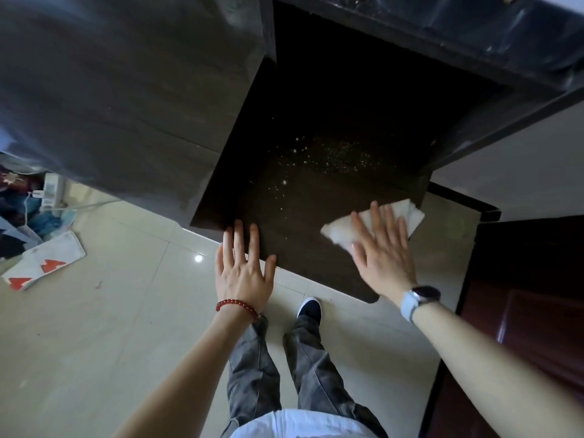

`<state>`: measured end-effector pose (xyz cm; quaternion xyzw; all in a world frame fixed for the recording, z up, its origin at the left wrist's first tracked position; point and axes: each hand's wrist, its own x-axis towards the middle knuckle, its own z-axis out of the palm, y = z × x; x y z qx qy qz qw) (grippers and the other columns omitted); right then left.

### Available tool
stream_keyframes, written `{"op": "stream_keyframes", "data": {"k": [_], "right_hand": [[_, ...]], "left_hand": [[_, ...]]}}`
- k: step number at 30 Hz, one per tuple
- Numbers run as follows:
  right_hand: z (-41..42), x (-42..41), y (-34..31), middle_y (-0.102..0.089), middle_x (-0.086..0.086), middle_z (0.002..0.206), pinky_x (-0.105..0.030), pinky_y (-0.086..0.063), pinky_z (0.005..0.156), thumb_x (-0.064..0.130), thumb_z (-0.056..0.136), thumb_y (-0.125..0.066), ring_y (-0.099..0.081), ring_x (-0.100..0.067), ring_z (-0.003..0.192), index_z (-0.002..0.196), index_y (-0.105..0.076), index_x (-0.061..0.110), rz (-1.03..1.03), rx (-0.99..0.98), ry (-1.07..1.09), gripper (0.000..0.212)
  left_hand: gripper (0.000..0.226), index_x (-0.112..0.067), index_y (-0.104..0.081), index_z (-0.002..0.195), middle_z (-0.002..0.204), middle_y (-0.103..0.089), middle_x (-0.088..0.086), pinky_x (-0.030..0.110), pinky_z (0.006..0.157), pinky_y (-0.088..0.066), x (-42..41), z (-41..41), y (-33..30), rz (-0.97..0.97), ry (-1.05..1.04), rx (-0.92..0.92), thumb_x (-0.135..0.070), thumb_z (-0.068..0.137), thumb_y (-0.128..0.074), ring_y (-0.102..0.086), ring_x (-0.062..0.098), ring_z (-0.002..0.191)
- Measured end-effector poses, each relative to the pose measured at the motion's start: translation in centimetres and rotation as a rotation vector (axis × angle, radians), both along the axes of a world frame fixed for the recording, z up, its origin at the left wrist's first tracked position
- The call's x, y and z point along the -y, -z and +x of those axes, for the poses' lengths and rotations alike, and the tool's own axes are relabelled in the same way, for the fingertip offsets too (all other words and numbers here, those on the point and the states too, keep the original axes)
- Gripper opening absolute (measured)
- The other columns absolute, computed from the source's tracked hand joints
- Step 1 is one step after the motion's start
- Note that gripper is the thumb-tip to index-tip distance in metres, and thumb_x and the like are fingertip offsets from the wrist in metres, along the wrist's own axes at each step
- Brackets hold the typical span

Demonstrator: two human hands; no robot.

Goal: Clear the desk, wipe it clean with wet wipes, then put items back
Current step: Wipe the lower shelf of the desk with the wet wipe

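Note:
A dark brown desk top (316, 191) lies in front of me, dotted with pale specks and droplets near its middle. My right hand (380, 254) presses flat on a white wet wipe (407, 213) at the desk's near right corner, fingers spread over it. My left hand (241, 263) rests flat on the desk's near left edge, fingers apart, holding nothing. A red bead bracelet sits on the left wrist, a watch with a pale strap on the right.
A tall dark cabinet side (126, 90) rises left of the desk and a dark shelf (442, 36) hangs over its far right. A dark red door (531, 311) stands at right. Cloth, cables and a white bag with red marks (41, 263) lie on the tiled floor at left.

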<state>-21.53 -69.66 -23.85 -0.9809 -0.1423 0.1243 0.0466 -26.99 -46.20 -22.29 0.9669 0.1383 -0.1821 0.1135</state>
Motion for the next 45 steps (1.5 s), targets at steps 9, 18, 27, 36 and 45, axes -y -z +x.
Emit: {"op": "stream_keyframes", "data": {"k": [9,18,27,36,45], "right_hand": [[-1.0,-1.0,-1.0,-0.023,-0.027,0.148,-0.06,-0.019,0.109,0.033,0.087,-0.029,-0.019,-0.044,0.136,0.139,-0.032,0.014,0.038,-0.024,0.113,0.056],[5.8,-0.4,-0.9,0.012,-0.011,0.155,-0.044,0.014,0.112,0.048,0.093,-0.007,0.02,-0.026,0.139,0.145,0.001,0.035,-0.022,-0.144,0.023,0.054],[3.0,-5.4,-0.6,-0.014,-0.019,0.152,-0.056,-0.008,0.11,0.048,0.089,-0.019,-0.006,-0.041,0.139,0.144,-0.019,0.027,0.036,-0.083,-0.407,0.059],[11.9,-7.1,-0.1,0.01,-0.008,0.155,-0.044,0.016,0.11,0.045,0.096,-0.019,0.015,-0.03,0.14,0.146,0.0,0.027,0.032,-0.07,0.123,0.057],[13.3,-5.6,-0.1,-0.017,-0.009,0.154,-0.048,-0.008,0.115,0.038,0.093,-0.019,-0.009,-0.031,0.141,0.145,-0.019,0.017,0.056,0.024,-0.149,0.056]], "left_hand": [[0.071,-0.013,-0.017,0.142,0.152,-0.018,0.016,0.042,0.113,-0.014,0.2,0.3,-0.5,0.048,0.022,-0.025,-0.053,0.084,-0.01,-0.015,0.033,0.14],[0.071,-0.003,-0.04,0.131,0.136,-0.045,0.023,0.05,0.103,-0.026,-0.4,1.1,-1.0,0.126,0.152,-0.042,-0.05,0.091,-0.005,-0.043,0.039,0.125],[0.072,-0.009,-0.042,0.131,0.135,-0.048,0.018,0.041,0.108,-0.028,-1.5,1.0,-1.0,0.083,0.159,-0.034,-0.052,0.091,-0.001,-0.045,0.034,0.125],[0.065,-0.014,-0.044,0.13,0.133,-0.052,0.015,0.043,0.104,-0.027,-2.5,1.0,-1.0,0.075,0.194,-0.008,-0.051,0.093,-0.005,-0.048,0.034,0.123],[0.061,-0.016,-0.042,0.131,0.134,-0.051,0.013,0.051,0.101,-0.028,-2.8,0.6,-0.3,0.058,0.184,-0.014,-0.048,0.094,-0.005,-0.046,0.032,0.125]]}}
